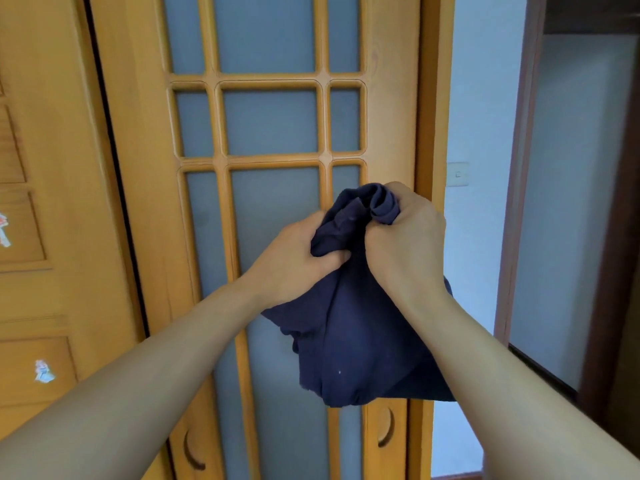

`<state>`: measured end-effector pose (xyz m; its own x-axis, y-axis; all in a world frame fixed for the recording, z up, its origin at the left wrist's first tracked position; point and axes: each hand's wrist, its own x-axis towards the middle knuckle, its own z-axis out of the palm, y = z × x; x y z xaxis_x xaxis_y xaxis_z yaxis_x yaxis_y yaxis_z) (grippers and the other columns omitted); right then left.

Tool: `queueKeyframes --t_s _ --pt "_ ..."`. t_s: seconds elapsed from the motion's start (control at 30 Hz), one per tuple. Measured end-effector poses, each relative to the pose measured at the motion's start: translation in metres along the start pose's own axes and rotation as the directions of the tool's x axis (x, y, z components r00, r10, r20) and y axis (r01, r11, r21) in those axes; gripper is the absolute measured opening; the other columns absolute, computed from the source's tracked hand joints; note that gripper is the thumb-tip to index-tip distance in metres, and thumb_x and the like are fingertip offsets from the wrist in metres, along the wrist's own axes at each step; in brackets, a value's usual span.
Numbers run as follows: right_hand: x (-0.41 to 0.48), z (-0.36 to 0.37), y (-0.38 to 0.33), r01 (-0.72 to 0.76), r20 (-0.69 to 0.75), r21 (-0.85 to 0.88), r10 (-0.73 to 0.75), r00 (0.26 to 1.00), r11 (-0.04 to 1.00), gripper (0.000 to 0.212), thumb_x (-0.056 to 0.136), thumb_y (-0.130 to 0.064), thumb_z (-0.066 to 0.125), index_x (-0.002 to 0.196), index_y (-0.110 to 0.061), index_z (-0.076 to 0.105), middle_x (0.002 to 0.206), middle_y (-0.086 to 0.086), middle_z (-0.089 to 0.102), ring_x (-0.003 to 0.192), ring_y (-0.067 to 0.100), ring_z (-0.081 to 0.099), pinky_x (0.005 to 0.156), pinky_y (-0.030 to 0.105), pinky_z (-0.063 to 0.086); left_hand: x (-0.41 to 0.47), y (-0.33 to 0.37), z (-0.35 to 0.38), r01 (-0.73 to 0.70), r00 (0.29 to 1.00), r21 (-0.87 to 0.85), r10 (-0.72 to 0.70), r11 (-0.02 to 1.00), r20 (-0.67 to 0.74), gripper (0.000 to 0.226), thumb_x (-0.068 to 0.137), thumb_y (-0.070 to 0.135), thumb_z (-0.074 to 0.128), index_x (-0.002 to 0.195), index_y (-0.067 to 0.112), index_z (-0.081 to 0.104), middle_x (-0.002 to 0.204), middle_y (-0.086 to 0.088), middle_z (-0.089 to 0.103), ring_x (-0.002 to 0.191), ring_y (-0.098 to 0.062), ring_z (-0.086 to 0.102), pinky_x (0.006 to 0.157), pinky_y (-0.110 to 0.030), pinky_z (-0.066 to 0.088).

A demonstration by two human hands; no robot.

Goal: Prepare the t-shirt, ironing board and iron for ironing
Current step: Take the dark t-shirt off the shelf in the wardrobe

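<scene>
Both hands bunch the navy t-shirt [360,327] in mid-air.
Left hand [294,261] and right hand [405,244] clench wadded cloth (deeper creases likely); no board or iron visible.

Ahead: wooden door [270,157] with frosted panes blocks the way.
Left: wooden drawers [31,368] close that side.
Right: open doorway [568,202], free room.

We've got the t-shirt [356,334] up in the air here, dark navy, bunched and crumpled. Its top is gathered tight in our left hand [294,261] and right hand [405,244], a rolled fold pokes out above, and the rest hangs loose in creases.
</scene>
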<state>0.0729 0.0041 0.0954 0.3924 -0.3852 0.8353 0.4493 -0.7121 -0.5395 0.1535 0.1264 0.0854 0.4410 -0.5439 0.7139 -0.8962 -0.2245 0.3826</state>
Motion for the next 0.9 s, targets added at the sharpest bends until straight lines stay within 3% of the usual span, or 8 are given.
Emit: queueKeyframes --t_s 0.17,0.23,0.33,0.4,0.47,0.7,0.83,0.9 --pt "0.003 -0.033 0.014 -0.060 -0.082 -0.068 0.054 0.995 0.996 0.019 0.073 0.002 0.040 0.070 -0.014 0.051 0.058 -0.003 0.049 0.059 0.020 0.044 0.054 0.032 0.035 0.019 0.018 0.024 -0.025 0.999 -0.041 0.026 0.999 0.038 0.028 0.080 0.023 0.069 0.104 0.018 0.055 0.095 0.005 0.067 0.090 -0.010 0.061 0.082 -0.034 0.049" --pt "0.005 -0.052 0.026 -0.100 -0.134 -0.104 0.086 0.987 0.990 0.025 0.072 0.003 0.039 0.063 -0.020 0.043 0.054 -0.007 0.043 0.054 0.015 0.038 0.051 0.029 0.031 0.028 0.031 0.041 -0.109 0.993 -0.013 0.109 0.994 0.054 0.026 0.081 0.026 0.067 0.102 0.021 0.054 0.091 0.012 0.065 0.087 -0.007 0.060 0.078 -0.029 0.047" --pt "0.007 -0.085 0.048 -0.166 -0.218 -0.168 0.128 0.968 0.972 0.021 0.073 0.001 0.040 0.064 -0.018 0.044 0.053 -0.007 0.044 0.051 0.010 0.039 0.047 0.023 0.031 0.040 0.056 0.080 -0.235 0.969 0.119 0.223 0.965 0.106 0.026 0.084 0.033 0.061 0.097 0.015 0.046 0.079 0.000 0.061 0.077 -0.023 0.057 0.067 -0.041 0.046" --pt "0.008 -0.111 0.064 -0.210 -0.288 -0.216 0.143 0.947 0.954 0.021 0.075 0.000 0.042 0.065 -0.018 0.045 0.053 -0.008 0.046 0.050 0.007 0.042 0.043 0.014 0.032 0.051 0.073 0.113 -0.334 0.941 0.220 0.311 0.916 0.134 0.029 0.086 0.035 0.057 0.086 0.017 0.034 0.063 0.002 0.047 0.059 -0.023 0.047 0.050 -0.038 0.036" --pt "0.007 -0.138 0.079 -0.237 -0.340 -0.257 0.142 0.930 0.937 0.028 0.075 0.000 0.043 0.059 -0.022 0.039 0.052 -0.008 0.044 0.049 0.007 0.041 0.042 0.013 0.032 0.061 0.091 0.143 -0.378 0.924 0.249 0.346 0.892 0.163 0.034 0.088 0.035 0.056 0.083 0.023 0.025 0.060 0.008 0.033 0.053 -0.020 0.036 0.045 -0.031 0.021" --pt "-0.001 -0.248 0.133 -0.401 -0.457 -0.396 0.201 0.866 0.826 0.015 0.073 0.001 0.043 0.074 -0.010 0.053 0.065 0.000 0.056 0.064 0.022 0.051 0.056 0.028 0.035 0.098 0.146 0.258 -0.438 0.875 0.074 0.406 0.896 0.263 0.028 0.089 0.030 0.056 0.087 0.019 0.031 0.063 0.004 0.039 0.065 -0.030 0.045 0.049 -0.034 0.029" --pt "-0.003 -0.316 0.161 -0.443 -0.512 -0.424 0.195 0.837 0.790 0.019 0.070 0.001 0.044 0.077 -0.010 0.058 0.064 -0.002 0.058 0.063 0.019 0.052 0.058 0.028 0.040 0.118 0.189 0.321 -0.479 0.844 -0.017 0.466 0.877 0.263 0.032 0.089 0.027 0.057 0.081 0.019 0.028 0.060 0.007 0.036 0.052 -0.014 0.036 0.045 -0.030 0.020" --pt "-0.004 -0.357 0.177 -0.477 -0.543 -0.448 0.194 0.817 0.756 0.020 0.070 0.001 0.044 0.075 -0.013 0.057 0.061 -0.006 0.055 0.061 0.016 0.050 0.058 0.027 0.039 0.130 0.216 0.361 -0.496 0.825 -0.073 0.496 0.865 0.270 0.031 0.088 0.026 0.059 0.082 0.017 0.029 0.061 0.007 0.036 0.053 -0.016 0.037 0.044 -0.029 0.019"
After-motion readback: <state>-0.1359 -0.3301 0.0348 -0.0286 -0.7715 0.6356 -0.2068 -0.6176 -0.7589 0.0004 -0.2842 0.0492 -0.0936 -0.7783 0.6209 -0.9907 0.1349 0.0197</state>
